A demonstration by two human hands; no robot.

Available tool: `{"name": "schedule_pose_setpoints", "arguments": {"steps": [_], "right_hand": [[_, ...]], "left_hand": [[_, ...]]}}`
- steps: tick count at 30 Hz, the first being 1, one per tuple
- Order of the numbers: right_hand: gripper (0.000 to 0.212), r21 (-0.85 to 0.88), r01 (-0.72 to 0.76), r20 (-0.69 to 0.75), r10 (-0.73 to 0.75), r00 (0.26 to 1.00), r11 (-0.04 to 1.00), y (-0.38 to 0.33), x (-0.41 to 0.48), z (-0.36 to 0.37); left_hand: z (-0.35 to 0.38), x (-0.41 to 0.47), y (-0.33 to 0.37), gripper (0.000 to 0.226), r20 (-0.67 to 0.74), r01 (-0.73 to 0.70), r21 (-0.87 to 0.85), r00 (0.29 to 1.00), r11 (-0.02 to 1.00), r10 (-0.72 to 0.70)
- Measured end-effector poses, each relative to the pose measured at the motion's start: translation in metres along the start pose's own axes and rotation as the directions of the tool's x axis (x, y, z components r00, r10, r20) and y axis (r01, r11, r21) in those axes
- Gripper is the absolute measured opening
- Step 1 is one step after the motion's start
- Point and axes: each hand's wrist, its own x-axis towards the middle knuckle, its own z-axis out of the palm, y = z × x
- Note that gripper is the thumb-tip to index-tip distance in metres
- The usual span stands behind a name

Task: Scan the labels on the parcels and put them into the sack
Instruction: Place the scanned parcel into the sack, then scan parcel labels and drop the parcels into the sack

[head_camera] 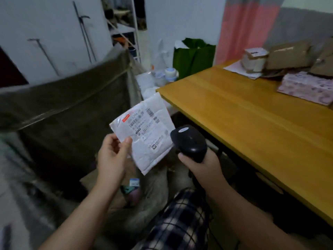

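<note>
Over on the left the sack [72,98] hangs open on its frame, its mouth close by for the drop. The left hand [111,156] pinches the white parcel [153,156] by its near corner, label [144,127] turned up for reading. The right hand [201,166] grips the scanner [189,141], its nose right at the parcel's edge. On the table [252,123], far right, more parcels [288,56] wait.

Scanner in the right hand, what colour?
Black scanner, small pale oval badge on top; head view shows it.
</note>
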Motion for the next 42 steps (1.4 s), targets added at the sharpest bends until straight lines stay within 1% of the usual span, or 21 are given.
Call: {"name": "schedule_pose_setpoints", "arguments": {"steps": [2,4,8,9,11,12,14,17,19,20,21,22,23,24,25,26,30,32,35,39,42], "right_hand": [[0.035,-0.002,-0.047,0.047,0.047,0.998,0.999,0.009,0.007,0.032],[0.044,-0.06,-0.102,0.076,0.106,0.991,0.993,0.023,0.016,0.059],[0.068,-0.124,-0.155,0.137,0.171,0.976,0.98,0.064,0.04,0.096],[0.074,-0.183,-0.161,0.155,0.19,0.97,0.97,0.075,0.045,0.103],[0.081,-0.398,-0.149,0.199,0.244,0.949,0.905,0.1,0.052,0.119],[0.083,-0.511,-0.142,0.208,0.283,0.936,0.848,0.112,0.053,0.126],[0.081,-0.633,-0.191,0.195,0.393,0.898,0.751,0.135,0.052,0.138],[0.059,-0.734,-0.195,0.188,0.471,0.862,0.65,0.149,0.046,0.15],[0.044,-0.716,-0.227,0.137,0.451,0.882,0.66,0.136,0.049,0.154],[0.033,-0.65,-0.271,0.085,0.422,0.902,0.71,0.123,0.053,0.155],[0.023,-0.495,-0.334,0.031,0.4,0.916,0.802,0.104,0.058,0.155],[0.023,-0.263,-0.377,0.007,0.393,0.92,0.888,0.085,0.06,0.155],[0.029,-0.011,-0.38,0.027,0.38,0.925,0.925,0.064,0.06,0.155],[0.037,0.187,-0.35,0.056,0.346,0.936,0.918,0.048,0.058,0.153],[0.043,0.311,-0.329,0.072,0.323,0.944,0.892,0.039,0.053,0.151],[0.043,0.362,-0.327,0.069,0.324,0.943,0.873,0.033,0.047,0.147],[0.036,0.226,-0.367,-0.046,0.386,0.921,0.902,0.032,0.018,0.117],[0.037,0.183,-0.334,-0.065,0.35,0.934,0.925,0.032,0.008,0.105],[0.038,0.001,-0.268,-0.09,0.267,0.959,0.963,0.032,0.003,0.091],[0.045,-0.137,-0.239,-0.106,0.225,0.968,0.961,0.04,0.001,0.084],[0.041,-0.22,-0.199,-0.074,0.187,0.979,0.955,0.053,-0.003,0.083]], "left_hand": [[-0.038,0.007,-0.017,0.015,-0.084,0.017,0.071,0.996,0.997,-0.011],[-0.067,0.018,-0.037,0.017,-0.109,0.033,0.149,0.994,0.988,-0.017],[-0.086,0.038,-0.084,0.011,0.004,0.082,0.354,0.996,0.932,-0.09],[-0.086,0.04,-0.095,0.011,0.047,0.086,0.41,0.992,0.908,-0.115],[-0.086,0.041,-0.115,0.013,0.116,0.09,0.524,0.978,0.847,-0.176],[-0.088,0.041,-0.122,0.015,0.134,0.089,0.577,0.97,0.812,-0.201],[-0.097,0.042,-0.132,0.019,0.132,0.085,0.646,0.966,0.759,-0.221],[-0.121,0.043,-0.139,0.021,0.069,0.108,0.688,0.975,0.717,-0.213],[-0.133,0.043,-0.139,0.02,0.048,0.117,0.683,0.978,0.721,-0.204],[-0.137,0.044,-0.138,0.017,0.053,0.11,0.673,0.979,0.731,-0.196],[-0.138,0.045,-0.136,0.015,0.062,0.095,0.66,0.982,0.746,-0.18],[-0.136,0.046,-0.132,0.013,0.073,0.075,0.642,0.985,0.763,-0.158],[-0.132,0.049,-0.128,0.011,0.083,0.055,0.624,0.987,0.78,-0.135],[-0.128,0.052,-0.122,0.01,0.084,0.038,0.602,0.99,0.797,-0.111],[-0.124,0.055,-0.116,0.01,0.077,0.026,0.578,0.993,0.815,-0.087],[-0.121,0.059,-0.11,0.01,0.07,0.017,0.554,0.995,0.833,-0.067],[-0.11,0.065,-0.098,0.009,0.124,-0.027,0.544,0.991,0.839,-0.049],[-0.104,0.063,-0.097,0.011,0.172,-0.044,0.575,0.983,0.817,-0.069],[-0.097,0.055,-0.099,0.011,0.264,-0.085,0.629,0.958,0.772,-0.109],[-0.091,0.045,-0.106,0.008,0.353,-0.154,0.668,0.927,0.728,-0.128],[-0.086,0.041,-0.116,0.01,0.408,-0.172,0.718,0.889,0.675,-0.208]]}}
